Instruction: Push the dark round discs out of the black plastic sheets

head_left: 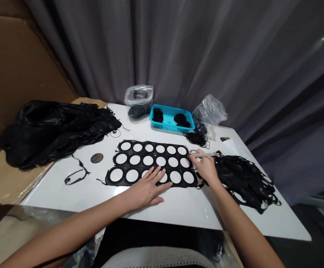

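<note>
A black, rubbery-looking sheet point(155, 154) with rows of round holes lies flat on the white table, which shows through the holes. My left hand point(148, 188) rests on its lower edge, palm down with fingers spread, covering parts of two holes in the near row. At the sheet's right end, my right hand point(206, 169) pinches a slim, pale, pen-like tool point(212, 154); its tip is by the edge near the upper right holes, too small to make out. Beside that hand lies a heap of black, holed sheets and strips point(241, 175).
At the back stand a blue basket point(171, 129) with black bundles, a clear tub point(139, 102) and a plastic bag point(210, 111). Black thin loops point(197, 138) lie nearby. Leftward are a large black pile point(53, 130), a dark disc point(97, 158) and a black strip point(76, 180).
</note>
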`<state>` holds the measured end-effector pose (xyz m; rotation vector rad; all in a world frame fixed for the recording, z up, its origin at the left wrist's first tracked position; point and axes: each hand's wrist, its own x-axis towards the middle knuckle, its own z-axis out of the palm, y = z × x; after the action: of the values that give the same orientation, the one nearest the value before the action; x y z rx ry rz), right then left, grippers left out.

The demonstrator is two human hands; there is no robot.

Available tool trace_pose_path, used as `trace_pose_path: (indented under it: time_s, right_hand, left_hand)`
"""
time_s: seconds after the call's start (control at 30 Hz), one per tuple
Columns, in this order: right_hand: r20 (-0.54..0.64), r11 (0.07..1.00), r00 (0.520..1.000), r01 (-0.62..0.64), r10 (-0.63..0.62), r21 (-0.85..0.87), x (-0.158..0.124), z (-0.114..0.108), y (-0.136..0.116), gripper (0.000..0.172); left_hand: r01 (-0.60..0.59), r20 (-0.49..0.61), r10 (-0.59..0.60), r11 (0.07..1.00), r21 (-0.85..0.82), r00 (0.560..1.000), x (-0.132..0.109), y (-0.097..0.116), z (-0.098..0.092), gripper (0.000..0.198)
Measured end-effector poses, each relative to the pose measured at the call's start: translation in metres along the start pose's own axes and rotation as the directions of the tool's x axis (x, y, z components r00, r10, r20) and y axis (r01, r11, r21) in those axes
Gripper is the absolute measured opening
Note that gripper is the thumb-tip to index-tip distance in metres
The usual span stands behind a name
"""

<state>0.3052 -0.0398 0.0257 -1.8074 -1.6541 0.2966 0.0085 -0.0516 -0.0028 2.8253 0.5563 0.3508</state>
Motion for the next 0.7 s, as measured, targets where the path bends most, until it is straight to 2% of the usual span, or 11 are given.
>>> trace_pose_path:
  time_s: [0.07,0.13,0.23,0.43,0.6,0.7]
  right_hand:
    - [0.167,0.987,0.986,-0.022,-0.004,0.157,-0.017,0.013,-0.02,0.021]
    - [0.314,0.959,0.948,-0.04,-0.052,0.28,-0.035,0.026,-0.04,0.019]
    - [0.412,0.938,0.904,-0.04,-0.113,0.344,-0.055,0.04,-0.06,0.015]
    - [0.427,0.935,0.89,-0.001,-0.16,0.354,-0.066,0.044,-0.066,0.014]
    - [0.415,0.939,0.892,0.033,-0.183,0.342,-0.066,0.045,-0.064,0.013]
    - [0.385,0.942,0.892,0.116,-0.239,0.316,-0.07,0.046,-0.064,0.015]
  left_hand:
    - [0.041,-0.019,-0.041,0.999,0.017,0.999,-0.012,0.002,-0.002,0.061]
    - [0.075,-0.019,-0.075,0.997,0.033,0.997,-0.022,0.003,-0.003,0.059]
    - [0.1,0.005,-0.1,0.994,0.042,0.995,-0.03,0.004,-0.003,0.057]
    - [0.088,-0.006,-0.088,0.996,-0.01,0.996,-0.031,0.004,-0.004,0.058]
    - [0.094,0.045,-0.094,0.995,0.018,0.995,-0.03,0.005,-0.007,0.058]
    - [0.099,0.051,-0.1,0.995,0.022,0.994,-0.03,0.005,-0.007,0.057]
